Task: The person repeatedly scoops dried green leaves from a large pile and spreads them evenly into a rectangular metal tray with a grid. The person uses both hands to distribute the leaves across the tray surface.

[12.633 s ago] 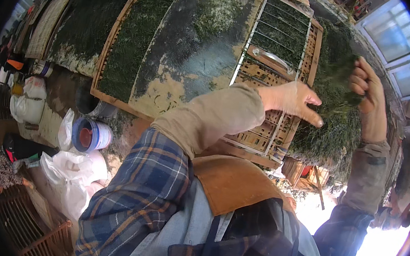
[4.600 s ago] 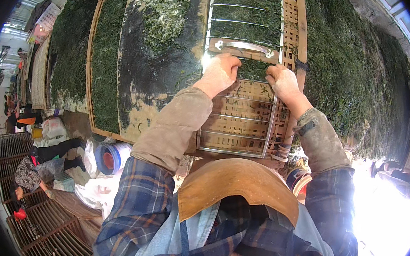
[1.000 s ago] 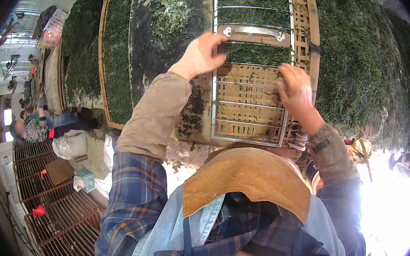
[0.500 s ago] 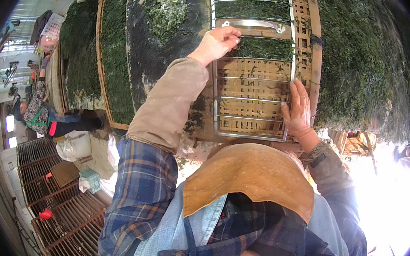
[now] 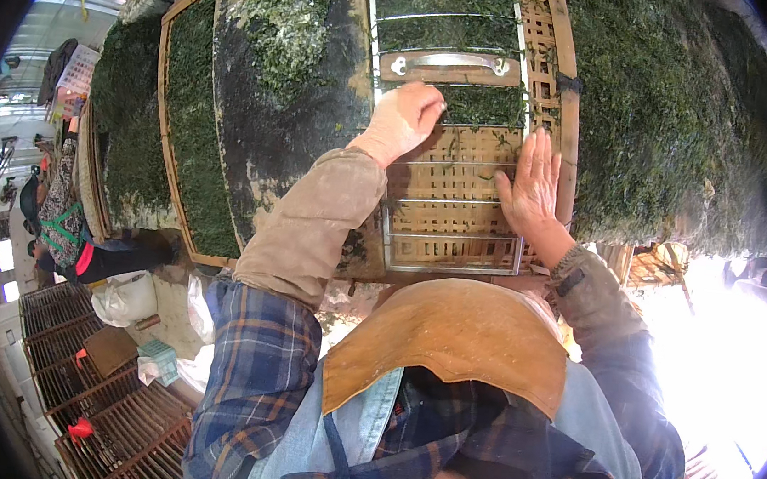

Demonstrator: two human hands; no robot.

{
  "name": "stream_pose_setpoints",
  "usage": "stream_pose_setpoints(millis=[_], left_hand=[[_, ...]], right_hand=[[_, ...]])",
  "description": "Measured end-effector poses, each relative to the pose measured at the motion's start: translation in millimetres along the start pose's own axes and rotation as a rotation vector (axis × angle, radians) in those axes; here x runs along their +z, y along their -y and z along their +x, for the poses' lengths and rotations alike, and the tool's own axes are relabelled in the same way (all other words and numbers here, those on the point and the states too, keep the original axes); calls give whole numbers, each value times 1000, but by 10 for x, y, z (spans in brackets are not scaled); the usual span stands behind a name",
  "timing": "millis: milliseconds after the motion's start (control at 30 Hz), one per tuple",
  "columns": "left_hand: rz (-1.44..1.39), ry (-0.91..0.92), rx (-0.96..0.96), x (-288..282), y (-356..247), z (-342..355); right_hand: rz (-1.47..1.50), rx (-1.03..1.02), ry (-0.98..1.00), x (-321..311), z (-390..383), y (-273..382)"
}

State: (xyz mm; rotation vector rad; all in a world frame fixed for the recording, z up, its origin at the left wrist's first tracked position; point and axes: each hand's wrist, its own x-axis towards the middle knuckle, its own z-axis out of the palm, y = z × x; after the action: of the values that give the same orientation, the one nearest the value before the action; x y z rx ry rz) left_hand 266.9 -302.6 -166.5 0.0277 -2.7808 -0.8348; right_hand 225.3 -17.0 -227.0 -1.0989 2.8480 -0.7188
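A metal frame with thin crossbars (image 5: 443, 239) lies over a woven bamboo mat (image 5: 452, 203). Shredded dark green leafy stuff, like seaweed (image 5: 479, 106), covers the mat's far part; its near part is mostly bare weave with loose shreds. My left hand (image 5: 402, 121) is over the frame's left rail, fingers curled together at the edge of the green layer; what they pinch, if anything, is hidden. On the right rail my right hand (image 5: 534, 188) lies flat, fingers stretched forward and thumb apart. Beyond my left hand, a wooden bar with a metal handle (image 5: 451, 61) crosses the frame.
A heap of green shreds (image 5: 288, 32) sits on a dark board (image 5: 275, 123) to the left. Large green-covered mats (image 5: 671, 129) stretch away right. At the lower left are slatted racks (image 5: 134, 428) and a white bucket (image 5: 128, 298); another person (image 5: 63, 209) is at far left.
The whole view has shifted slightly. My left hand has come nearer me, away from the handle, fingers still curled. My right hand has slid farther along the rail, its fingers straighter.
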Motion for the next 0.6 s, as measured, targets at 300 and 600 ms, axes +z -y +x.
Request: stream_pose_setpoints(millis=[300, 600], left_hand=[[338, -96, 0, -144, 205, -422], [461, 26, -149, -39, 286, -509]], right_hand=[[-218, -334, 38, -150, 632, -52], [-180, -422, 192, -411, 782, -7]])
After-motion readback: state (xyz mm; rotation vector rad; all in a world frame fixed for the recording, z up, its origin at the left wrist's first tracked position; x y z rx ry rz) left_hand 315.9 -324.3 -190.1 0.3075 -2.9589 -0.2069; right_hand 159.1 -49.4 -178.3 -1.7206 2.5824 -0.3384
